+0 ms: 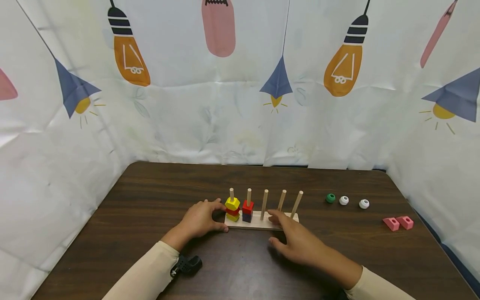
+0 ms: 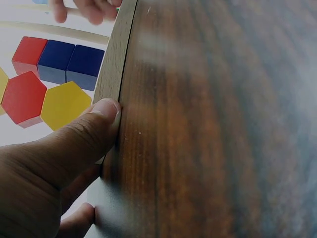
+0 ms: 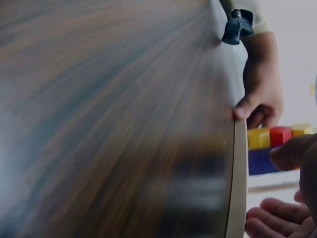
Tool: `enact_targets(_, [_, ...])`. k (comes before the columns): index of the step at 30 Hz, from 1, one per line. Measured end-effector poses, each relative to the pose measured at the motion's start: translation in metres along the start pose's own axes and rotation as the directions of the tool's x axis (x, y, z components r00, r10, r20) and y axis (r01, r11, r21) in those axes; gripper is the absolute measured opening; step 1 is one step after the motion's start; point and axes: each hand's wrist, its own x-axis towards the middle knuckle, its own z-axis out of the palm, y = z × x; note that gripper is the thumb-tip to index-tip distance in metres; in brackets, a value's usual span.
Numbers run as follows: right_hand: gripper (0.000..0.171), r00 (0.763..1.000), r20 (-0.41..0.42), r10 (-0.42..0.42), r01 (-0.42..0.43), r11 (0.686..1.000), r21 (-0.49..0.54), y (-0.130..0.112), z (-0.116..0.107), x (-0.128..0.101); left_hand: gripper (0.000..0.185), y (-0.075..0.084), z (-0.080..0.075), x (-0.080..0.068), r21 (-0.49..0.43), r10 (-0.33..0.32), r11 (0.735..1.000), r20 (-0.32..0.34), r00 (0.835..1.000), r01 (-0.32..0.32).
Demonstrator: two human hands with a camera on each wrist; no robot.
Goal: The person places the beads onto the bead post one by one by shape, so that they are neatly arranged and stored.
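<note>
A wooden peg board (image 1: 255,225) with several upright pegs lies on the table. On its leftmost peg sit a yellow hexagon block (image 2: 66,105), a red hexagon block (image 2: 24,98) and another yellow hexagon block (image 1: 232,203), stacked upward. The second peg carries two blue cubes (image 2: 84,64) with a red cube (image 1: 248,206) on top. My left hand (image 1: 200,218) holds the board's left end, thumb against the front edge. Above the right half of the board is my right hand (image 1: 298,241), fingers loosely bent with nothing in them; its fingertips partly hide the bare pegs.
To the right lie a green bead (image 1: 330,198), two white beads, one of them nearer the green (image 1: 343,200), and two pink wedge-shaped blocks (image 1: 391,224). The brown table (image 1: 168,187) is bordered by a printed curtain (image 1: 240,125) at the back and sides.
</note>
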Motion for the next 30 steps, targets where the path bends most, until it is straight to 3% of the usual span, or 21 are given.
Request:
enact_targets(10, [0.044,0.995,-0.031,-0.094,0.091,0.993,-0.072,0.034,-0.022,-0.027,0.056,0.000,0.000,0.000,-0.002,0.003,1.000,0.000,1.000,-0.003])
enact_targets(14, [0.039,0.989,-0.078,-0.122,0.114,0.988,-0.104,0.050,-0.030,-0.033,0.055,0.000,0.000,-0.001,0.000,0.001,1.000,0.000,1.000,-0.001])
enact_targets(21, [0.037,0.964,-0.219,-0.153,0.097,0.965,-0.245,0.080,-0.051,-0.036,0.056,0.000,-0.001,-0.001,0.004,-0.004,1.000,0.000,1.000,0.004])
enact_targets(25, [0.036,0.960,-0.266,-0.087,0.017,0.967,-0.253,0.098,-0.068,-0.035,0.055,0.000,-0.001,-0.001,0.004,-0.009,1.000,0.001,1.000,0.009])
enact_targets(30, [0.038,0.968,-0.247,0.052,-0.105,0.972,-0.210,0.118,-0.087,-0.035,0.055,0.000,0.000,0.000,0.003,0.002,1.000,-0.006,1.000,-0.002])
